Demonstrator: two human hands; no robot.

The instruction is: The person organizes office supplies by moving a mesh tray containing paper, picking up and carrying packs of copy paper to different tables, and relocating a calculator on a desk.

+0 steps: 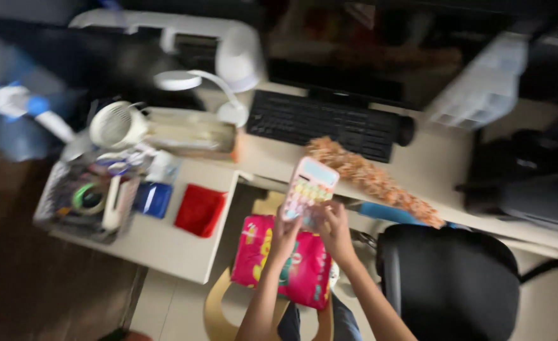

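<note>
head view: both hands point(310, 226) clamped on pink calculator point(309, 188) (blurry) above desk point(165, 243).

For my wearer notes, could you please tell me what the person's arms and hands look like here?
Both forearms are bare, with no sleeves in view. The left hand and right hand wear no gloves, and no watch or bracelet shows at either wrist. The picture is too blurred to tell whether there are rings.

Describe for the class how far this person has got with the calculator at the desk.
Done: the pink rectangular calculator is lifted off the pale desk. In hand: left hand and right hand both grip its lower end. Left: it is not set down anywhere; blur hides whether keys are pressed.
</note>
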